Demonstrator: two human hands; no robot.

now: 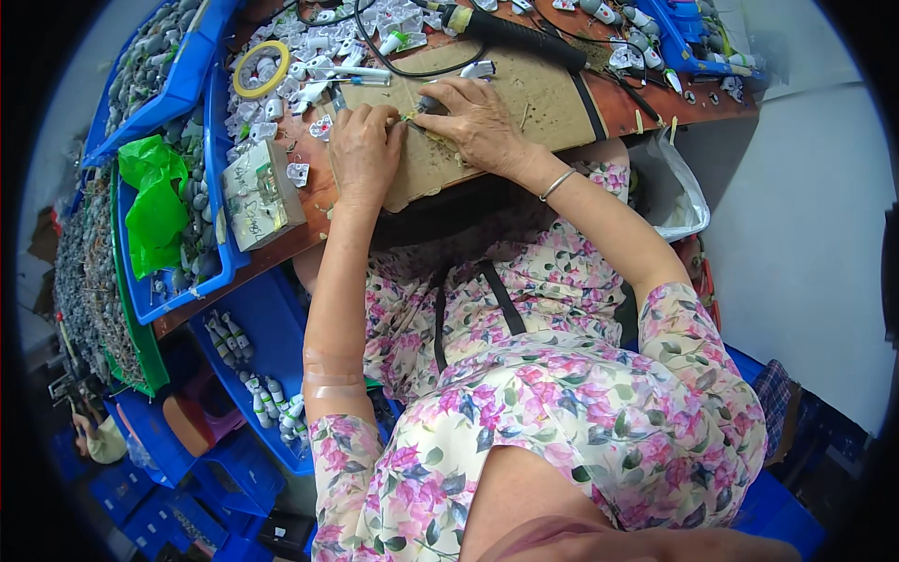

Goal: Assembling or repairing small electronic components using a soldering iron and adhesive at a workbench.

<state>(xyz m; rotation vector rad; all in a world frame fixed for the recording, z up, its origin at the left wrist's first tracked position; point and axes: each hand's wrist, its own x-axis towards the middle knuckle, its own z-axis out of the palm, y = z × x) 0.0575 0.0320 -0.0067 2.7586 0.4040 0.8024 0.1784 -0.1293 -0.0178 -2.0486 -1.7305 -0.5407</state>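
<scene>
Over a brown cardboard sheet [552, 103] on the table, both my hands are close together. Fingers curled inward, my left hand [363, 155] is closed at the sheet's left side; whatever its fingertips pinch is too small to make out. My right hand [479, 126] grips a small rounded grey part [428, 104] between thumb and fingers, with a bit of yellow-green showing beside it. Just beyond the right fingers lies a small white piece [478, 69]. A black cylindrical tool [515, 37] with a cord rests across the far edge of the cardboard.
White plastic parts [309, 37] cover the far left tabletop, with a yellow tape roll [241, 84] among them. A white box [257, 197] stands left, near blue trays [221, 187] and a green bag [150, 206]. Another blue bin [646, 19] is far right; a white-lined container [688, 187] hangs below.
</scene>
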